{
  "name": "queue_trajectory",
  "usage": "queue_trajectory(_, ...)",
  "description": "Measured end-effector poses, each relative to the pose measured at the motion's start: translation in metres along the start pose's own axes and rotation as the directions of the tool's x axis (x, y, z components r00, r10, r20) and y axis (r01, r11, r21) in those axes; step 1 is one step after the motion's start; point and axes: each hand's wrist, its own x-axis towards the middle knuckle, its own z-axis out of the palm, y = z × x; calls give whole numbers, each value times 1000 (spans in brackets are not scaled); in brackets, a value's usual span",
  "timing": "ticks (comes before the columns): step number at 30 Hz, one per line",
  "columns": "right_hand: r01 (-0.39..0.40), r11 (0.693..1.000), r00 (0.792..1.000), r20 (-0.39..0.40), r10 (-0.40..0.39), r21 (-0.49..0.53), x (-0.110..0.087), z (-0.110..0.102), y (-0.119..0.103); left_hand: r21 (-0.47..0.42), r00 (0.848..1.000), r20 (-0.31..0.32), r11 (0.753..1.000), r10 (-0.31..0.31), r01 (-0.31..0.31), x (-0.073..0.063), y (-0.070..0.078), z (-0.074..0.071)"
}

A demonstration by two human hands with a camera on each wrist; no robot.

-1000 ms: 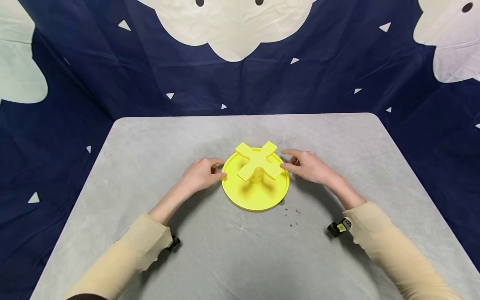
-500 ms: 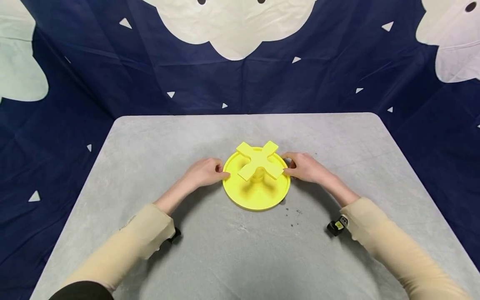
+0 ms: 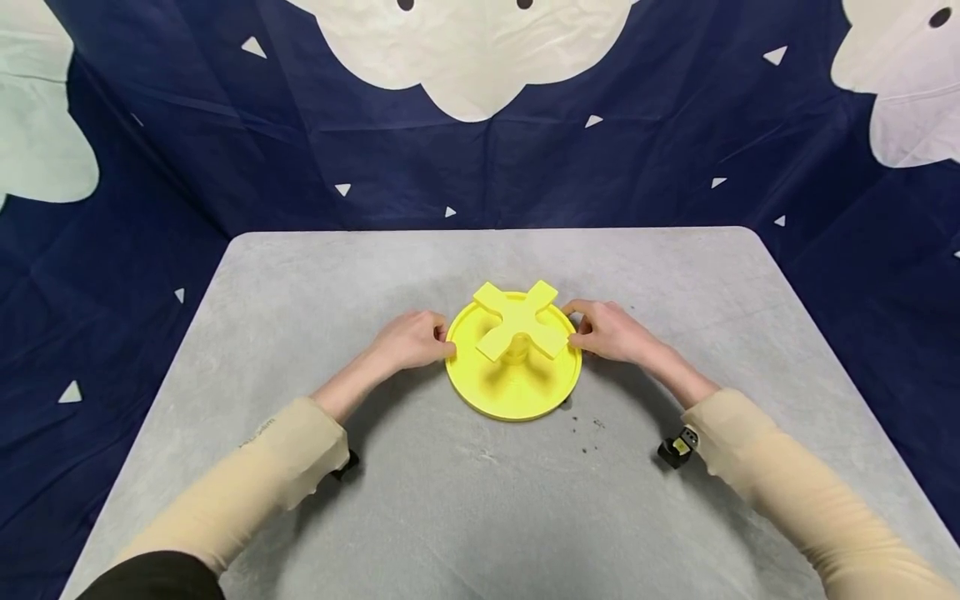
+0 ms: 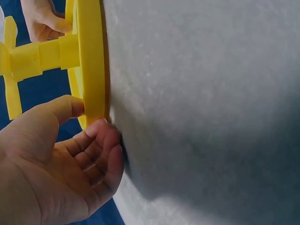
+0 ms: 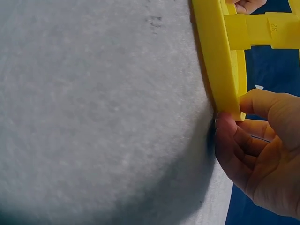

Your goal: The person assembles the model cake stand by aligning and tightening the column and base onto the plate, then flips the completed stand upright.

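Observation:
A yellow round stand (image 3: 502, 398) has a raised rim, a short central post and a flat cross-shaped top (image 3: 517, 321). It sits on the grey table, toward the back of the middle. My left hand (image 3: 411, 340) pinches the rim at its left side, thumb over the edge and curled fingers low against the outside. On the opposite side my right hand (image 3: 615, 333) pinches the rim the same way. In the left wrist view the post (image 4: 47, 58) stands out from the dish-like base (image 4: 92, 65). The right wrist view shows the number 32 on the post (image 5: 260, 30).
The grey table (image 3: 480, 508) has rounded far corners. Small dark specks (image 3: 587, 425) lie just right of the stand. A dark blue cloth (image 3: 285, 133) with white clouds and triangles hangs behind and beside the table. Black wrist cameras (image 3: 677, 447) hang below the sleeves.
Both hands have closed in on the rim; the right hand's fingers now meet the edge, where a second ago they were more spread. The stand has barely moved.

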Motion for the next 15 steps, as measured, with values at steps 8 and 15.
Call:
queue_trajectory(8,46,999,998,-38,-47,-24,1,-13,-6,-3,1000,0,1000,14,-14,-2,2,-16)
queue_trajectory(15,44,999,998,-38,-44,14,2,-24,-13,24,997,-43,997,69,-68,-2,6,-31)
